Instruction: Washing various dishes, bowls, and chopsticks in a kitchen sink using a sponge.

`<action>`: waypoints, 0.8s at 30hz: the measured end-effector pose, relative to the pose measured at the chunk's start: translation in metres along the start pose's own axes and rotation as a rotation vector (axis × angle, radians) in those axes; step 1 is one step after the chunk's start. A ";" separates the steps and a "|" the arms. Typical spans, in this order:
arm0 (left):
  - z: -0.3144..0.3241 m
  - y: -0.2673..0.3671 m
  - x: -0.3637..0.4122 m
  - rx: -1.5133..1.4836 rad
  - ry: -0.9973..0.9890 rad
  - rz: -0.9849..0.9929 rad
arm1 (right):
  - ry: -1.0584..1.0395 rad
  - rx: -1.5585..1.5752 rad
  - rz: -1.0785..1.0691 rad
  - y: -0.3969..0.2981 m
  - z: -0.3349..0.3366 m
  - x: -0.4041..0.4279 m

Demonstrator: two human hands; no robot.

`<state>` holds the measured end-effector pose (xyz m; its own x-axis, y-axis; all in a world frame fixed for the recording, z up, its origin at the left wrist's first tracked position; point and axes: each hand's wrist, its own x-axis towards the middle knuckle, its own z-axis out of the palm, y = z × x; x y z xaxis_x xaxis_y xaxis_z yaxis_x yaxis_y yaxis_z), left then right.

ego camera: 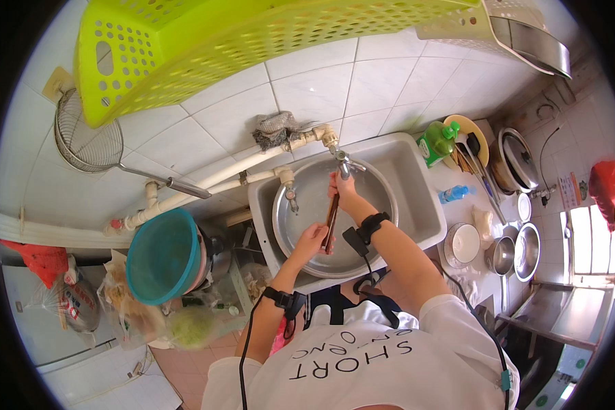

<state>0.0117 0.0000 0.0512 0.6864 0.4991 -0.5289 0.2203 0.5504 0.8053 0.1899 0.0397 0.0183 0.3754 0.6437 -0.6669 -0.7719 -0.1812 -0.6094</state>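
Note:
Both of my hands grip a bundle of dark brown chopsticks (332, 218) over a round metal basin (307, 259). My left hand (311, 240) closes around the lower end. Just below a metal tap (344, 163), my right hand (344, 188) holds the upper end, with its fingertips partly hidden. The chopsticks run steeply between the hands, slightly tilted. The basin sits inside a light grey sink (423, 210). A second tap (291, 197) hangs over the basin's left side. Whether water is running cannot be made out.
A green pump bottle (437, 143) and a blue bottle (453, 194) are right of the sink. Beyond stand a white bowl (464, 244), a small saucepan (499, 256) and a lidded pot (515, 161). A teal basin (161, 256) is at left; a yellow-green basket (225, 66) hangs overhead.

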 end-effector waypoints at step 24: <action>0.037 0.022 0.112 -0.443 0.191 0.331 | 0.148 0.099 -0.589 -0.084 -0.095 -0.054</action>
<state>0.1194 0.0428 0.0191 0.5234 0.7812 -0.3403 -0.3236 0.5517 0.7687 0.2832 -0.0502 0.0650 0.8147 0.5038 -0.2871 -0.4546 0.2475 -0.8556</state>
